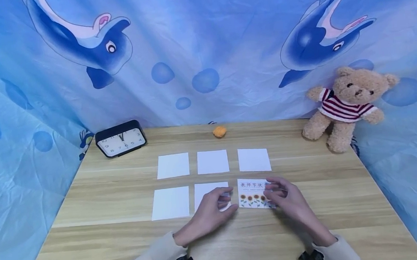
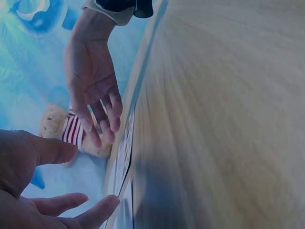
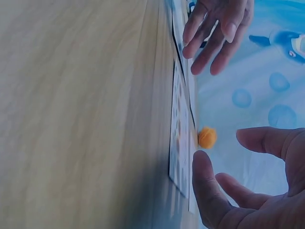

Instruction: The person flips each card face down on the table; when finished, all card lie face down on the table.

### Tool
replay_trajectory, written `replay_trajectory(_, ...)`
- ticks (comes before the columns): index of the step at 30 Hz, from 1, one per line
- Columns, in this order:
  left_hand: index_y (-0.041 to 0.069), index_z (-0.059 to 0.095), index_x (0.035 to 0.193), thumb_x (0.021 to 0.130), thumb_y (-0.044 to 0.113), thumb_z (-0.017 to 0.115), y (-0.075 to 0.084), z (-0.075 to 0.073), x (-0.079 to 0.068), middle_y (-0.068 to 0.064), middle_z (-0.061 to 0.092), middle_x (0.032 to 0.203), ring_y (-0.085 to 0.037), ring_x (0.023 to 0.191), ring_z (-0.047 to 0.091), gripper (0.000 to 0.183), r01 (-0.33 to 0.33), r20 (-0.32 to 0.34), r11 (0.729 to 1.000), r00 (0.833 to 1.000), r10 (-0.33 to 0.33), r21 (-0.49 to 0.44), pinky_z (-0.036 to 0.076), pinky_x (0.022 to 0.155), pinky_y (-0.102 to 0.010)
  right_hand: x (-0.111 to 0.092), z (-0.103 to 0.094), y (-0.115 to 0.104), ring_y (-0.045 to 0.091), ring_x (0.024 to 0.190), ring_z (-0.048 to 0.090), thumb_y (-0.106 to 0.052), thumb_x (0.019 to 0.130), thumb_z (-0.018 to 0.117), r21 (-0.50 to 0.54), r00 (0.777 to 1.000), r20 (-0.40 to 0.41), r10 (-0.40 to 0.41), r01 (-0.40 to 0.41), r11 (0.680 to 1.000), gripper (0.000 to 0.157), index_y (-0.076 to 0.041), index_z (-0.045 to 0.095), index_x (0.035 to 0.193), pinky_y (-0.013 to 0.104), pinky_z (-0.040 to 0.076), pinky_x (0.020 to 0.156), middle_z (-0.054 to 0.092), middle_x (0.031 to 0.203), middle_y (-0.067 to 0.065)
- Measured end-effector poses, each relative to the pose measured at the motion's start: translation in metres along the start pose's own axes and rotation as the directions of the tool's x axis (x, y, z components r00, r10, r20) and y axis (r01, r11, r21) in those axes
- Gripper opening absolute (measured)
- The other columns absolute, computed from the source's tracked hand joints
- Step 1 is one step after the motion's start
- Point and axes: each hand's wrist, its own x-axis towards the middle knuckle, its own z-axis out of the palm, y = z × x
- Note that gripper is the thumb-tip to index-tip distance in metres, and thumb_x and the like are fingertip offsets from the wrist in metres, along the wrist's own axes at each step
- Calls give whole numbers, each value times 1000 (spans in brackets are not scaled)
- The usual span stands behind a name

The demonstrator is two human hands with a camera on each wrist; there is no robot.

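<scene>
A printed card [image 1: 250, 188] with dark characters above a row of sunflowers lies at the near right of two rows of white cards. My right hand [image 1: 291, 199] hovers at its right edge and hides part of it, thumb and fingers apart in the right wrist view. Over the near middle white card [image 1: 204, 192] is my left hand [image 1: 211, 213], its fingers loosely bent and pointing towards the printed card. Nothing is held in either hand. Another white card [image 1: 171, 203] lies at the near left.
Three white cards form the far row, the middle one [image 1: 212, 162] among them. Behind them sits a small orange object [image 1: 219, 131]. A black clock [image 1: 121, 140] stands at back left, a teddy bear [image 1: 349, 102] at back right. A blue dolphin curtain [image 1: 247, 61] surrounds the wooden table [image 1: 108, 211].
</scene>
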Motion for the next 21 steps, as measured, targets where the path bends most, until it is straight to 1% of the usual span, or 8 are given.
replay_trajectory(4, -6, 55, 143, 96, 23, 75, 1, 6, 3, -25, 64, 136, -37, 118, 70, 59, 15, 15, 1000, 1000, -15, 10, 60, 101, -35, -2, -5, 5, 21, 108, 73, -16, 97, 73, 5, 1000, -18, 23, -23, 1000, 56, -1, 52, 147, 23, 63, 82, 66, 134, 24)
replay_trajectory(6, -6, 54, 144, 96, 24, 75, 3, 8, 4, -26, 63, 137, -37, 119, 69, 60, 23, 23, 1000, 999, -24, 12, 60, 101, -35, -3, -8, 7, 24, 111, 73, -16, 97, 74, 9, 999, -25, 31, -31, 999, 56, -1, 52, 146, 22, 62, 84, 66, 135, 24)
replay_trajectory(12, -3, 53, 147, 96, 28, 74, 7, 15, 7, -27, 62, 139, -37, 121, 68, 63, 44, 59, 998, 997, -46, 34, 61, 101, -38, -7, -12, 11, 36, 122, 68, -16, 97, 73, 4, 1000, -14, 10, -10, 1000, 59, 3, 49, 148, 18, 60, 88, 62, 140, 28)
replay_trajectory(17, -1, 50, 150, 96, 31, 74, 10, 20, 10, -25, 64, 136, -36, 122, 68, 68, 60, 77, 996, 995, -65, 59, 61, 102, -39, -8, -14, 12, 38, 125, 67, -16, 98, 73, 10, 1000, -26, 16, -16, 1000, 59, 2, 48, 148, 16, 59, 89, 61, 142, 28)
replay_trajectory(21, -1, 48, 152, 96, 32, 74, 12, 22, 11, -23, 65, 134, -35, 122, 67, 70, 71, 78, 996, 994, -75, 55, 61, 101, -39, -9, -14, 12, 38, 126, 67, -17, 98, 73, 6, 999, -35, 21, -21, 1000, 58, 1, 50, 148, 13, 57, 89, 61, 143, 26)
